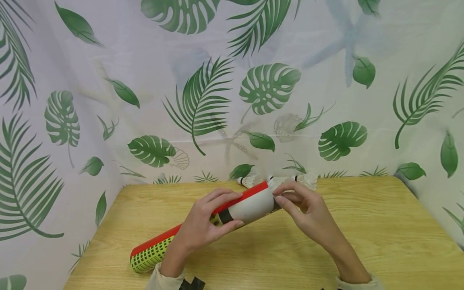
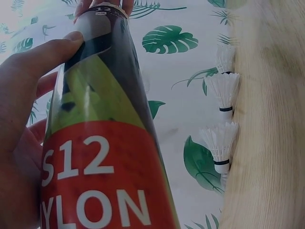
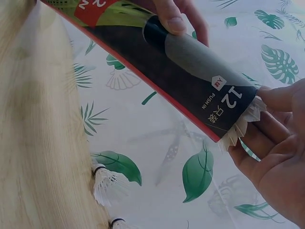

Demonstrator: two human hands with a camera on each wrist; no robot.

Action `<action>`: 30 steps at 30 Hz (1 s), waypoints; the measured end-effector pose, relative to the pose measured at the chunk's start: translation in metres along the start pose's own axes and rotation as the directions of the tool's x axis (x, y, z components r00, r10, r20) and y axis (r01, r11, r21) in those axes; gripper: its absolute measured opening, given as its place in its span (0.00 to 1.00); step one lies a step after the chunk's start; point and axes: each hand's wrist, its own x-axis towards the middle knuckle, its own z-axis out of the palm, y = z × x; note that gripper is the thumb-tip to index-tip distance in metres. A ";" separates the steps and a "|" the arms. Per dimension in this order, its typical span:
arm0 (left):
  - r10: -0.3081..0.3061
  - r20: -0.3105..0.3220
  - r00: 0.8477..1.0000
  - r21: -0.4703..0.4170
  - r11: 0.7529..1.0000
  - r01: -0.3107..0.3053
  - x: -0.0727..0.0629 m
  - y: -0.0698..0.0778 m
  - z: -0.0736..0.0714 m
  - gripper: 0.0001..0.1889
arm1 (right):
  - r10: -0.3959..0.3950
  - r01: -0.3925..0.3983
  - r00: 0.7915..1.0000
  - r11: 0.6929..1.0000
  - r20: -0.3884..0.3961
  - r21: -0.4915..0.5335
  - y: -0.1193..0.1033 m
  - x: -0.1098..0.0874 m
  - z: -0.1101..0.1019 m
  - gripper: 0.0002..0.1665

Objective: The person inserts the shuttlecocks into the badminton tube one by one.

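My left hand (image 1: 206,219) is wrapped round the tube (image 1: 251,207); my right hand (image 1: 309,211) pinches the shuttlecock (image 3: 239,126) at its mouth. Skewed pull or push could crumple feathers. Loose shuttlecocks (image 1: 305,180) beyond the tube.

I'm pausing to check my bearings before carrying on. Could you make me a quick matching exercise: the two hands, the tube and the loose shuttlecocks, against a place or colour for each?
1. Left hand
2. Right hand
3. Tube
4. Loose shuttlecocks

A. Printed in red, black and yellow-green
B. Lying along the table's far edge
C. At the end where white feathers stick out
D. Gripping the printed body partway along

Right pairs: 1-D, 2-C, 3-A, 4-B.
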 end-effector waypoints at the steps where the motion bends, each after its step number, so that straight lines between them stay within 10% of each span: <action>1: 0.002 0.001 1.000 0.002 1.000 -0.002 0.000 0.000 0.000 0.28 | 0.005 -0.005 1.000 1.000 0.013 0.010 0.001 0.000 0.000 0.12; 16: -0.008 -0.001 1.000 0.000 1.000 0.008 -0.002 -0.003 -0.003 0.28 | 0.029 -0.038 0.994 0.997 0.107 0.075 0.005 0.006 0.001 0.12; 30: -0.059 -0.037 0.998 0.036 0.998 0.060 -0.002 -0.012 -0.010 0.28 | 0.084 -0.123 0.981 0.967 -0.177 -0.222 0.049 0.002 -0.059 0.20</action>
